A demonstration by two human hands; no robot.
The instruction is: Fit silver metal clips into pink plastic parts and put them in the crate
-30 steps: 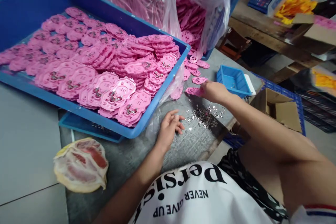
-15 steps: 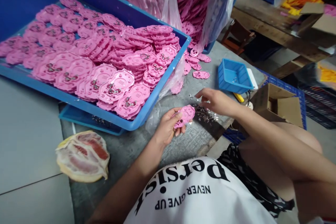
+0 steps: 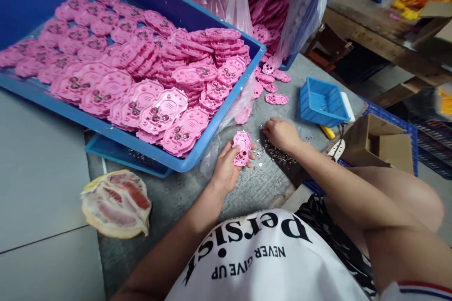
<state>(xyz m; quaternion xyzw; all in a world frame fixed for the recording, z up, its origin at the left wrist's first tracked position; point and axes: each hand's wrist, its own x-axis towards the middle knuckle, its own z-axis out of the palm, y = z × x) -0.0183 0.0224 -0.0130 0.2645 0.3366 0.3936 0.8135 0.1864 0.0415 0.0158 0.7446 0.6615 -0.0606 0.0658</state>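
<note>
My left hand (image 3: 226,167) is closed round a pink plastic plate (image 3: 242,140), thumb on its face, and tilts it upright above the grey tabletop. Dark spots and small holes show on the plate's lower half. Just right of it my right hand (image 3: 280,134) reaches down at the edge of a pile of small shiny metal pieces (image 3: 278,154). Its fingers are bent and drawn together at the tabletop; anything between the fingertips is hidden. A few loose metal bits lie between the two hands.
A large blue tray (image 3: 183,164) holds rows of pink plates with metal parts. Behind it stands a plastic bag (image 3: 236,4) of pink plates. A small blue bin (image 3: 323,113), a cardboard box (image 3: 395,148) and a cut pomelo (image 3: 118,204) lie around the workspace.
My right hand has lowered onto the metal pieces and its fingers have drawn together. My left hand has turned the pink plate more upright. The whole view has shifted slightly.
</note>
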